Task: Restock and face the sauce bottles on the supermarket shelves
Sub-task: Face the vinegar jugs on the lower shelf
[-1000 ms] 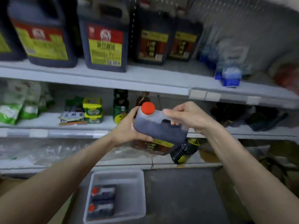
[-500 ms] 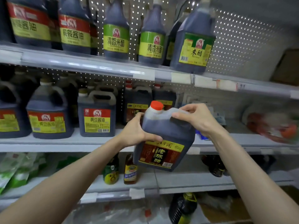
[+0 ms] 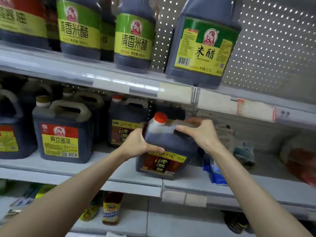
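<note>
Fingers (image 3: 185, 129) of left hand (image 3: 136, 145) and right hand (image 3: 202, 135) grip vinegar jug (image 3: 164, 163) between matching jug (image 3: 124, 127) and blue packets (image 3: 216, 171)

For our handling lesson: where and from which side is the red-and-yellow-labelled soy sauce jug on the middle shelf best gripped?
Probably its loop handle, reached from the front: the soy sauce jug stands upright, label forward, the handle arching over its top with an open gap for fingers.
</note>
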A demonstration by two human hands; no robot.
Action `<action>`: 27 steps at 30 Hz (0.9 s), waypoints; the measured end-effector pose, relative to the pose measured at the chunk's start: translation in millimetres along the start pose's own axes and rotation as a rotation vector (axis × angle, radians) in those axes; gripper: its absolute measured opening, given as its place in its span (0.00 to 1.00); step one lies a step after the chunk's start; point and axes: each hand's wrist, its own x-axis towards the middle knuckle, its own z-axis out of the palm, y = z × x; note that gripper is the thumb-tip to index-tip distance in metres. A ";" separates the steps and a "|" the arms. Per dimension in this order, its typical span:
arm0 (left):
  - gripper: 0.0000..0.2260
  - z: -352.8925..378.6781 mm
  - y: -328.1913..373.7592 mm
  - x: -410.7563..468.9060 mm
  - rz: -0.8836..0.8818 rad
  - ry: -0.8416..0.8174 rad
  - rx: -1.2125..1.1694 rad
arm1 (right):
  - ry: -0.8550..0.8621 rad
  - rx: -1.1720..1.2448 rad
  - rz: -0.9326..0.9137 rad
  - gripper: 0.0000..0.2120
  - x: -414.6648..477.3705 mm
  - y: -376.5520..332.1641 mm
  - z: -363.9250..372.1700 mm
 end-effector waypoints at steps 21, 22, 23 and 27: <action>0.42 38.7 -47.1 53.7 -0.019 0.091 -0.296 | 0.055 -0.111 -0.158 0.18 64.4 51.8 24.2; 0.41 39.6 -47.8 53.1 -0.017 0.089 -0.295 | 0.061 -0.064 -0.149 0.19 61.1 54.9 24.1; 0.42 40.2 -48.4 51.7 -0.019 0.085 -0.279 | 0.066 0.006 -0.126 0.21 56.6 59.0 24.0; 0.47 44.3 -53.2 43.1 0.000 0.017 -0.219 | 0.089 0.251 0.001 0.32 36.6 87.3 28.3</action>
